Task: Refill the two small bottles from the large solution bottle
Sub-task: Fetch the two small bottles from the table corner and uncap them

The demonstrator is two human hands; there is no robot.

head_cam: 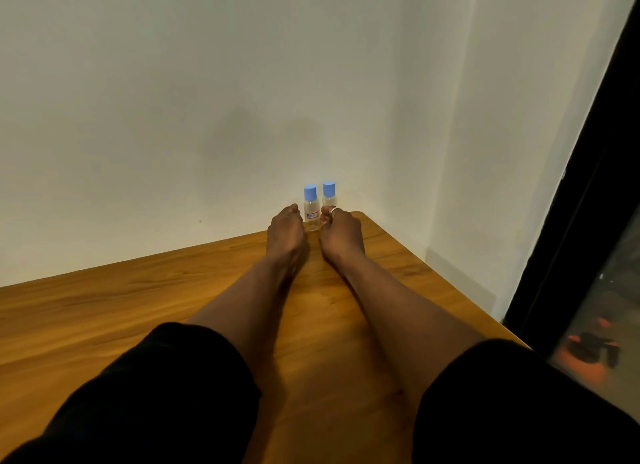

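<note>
By the wall (173, 117) at the far edge of the wooden table (138, 307), our left hand (285, 235) lies beside the labelled bottle (311, 214) and our right hand (341, 233) curls before the second bottle (329, 194), both upright, but we cannot tell whether either hand grasps.

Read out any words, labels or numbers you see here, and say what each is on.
Label on the left bottle: red and blue print, too small and blurred to read.
The right bottle: no text shows; the right hand hides its lower part.
No other text in view.
</note>
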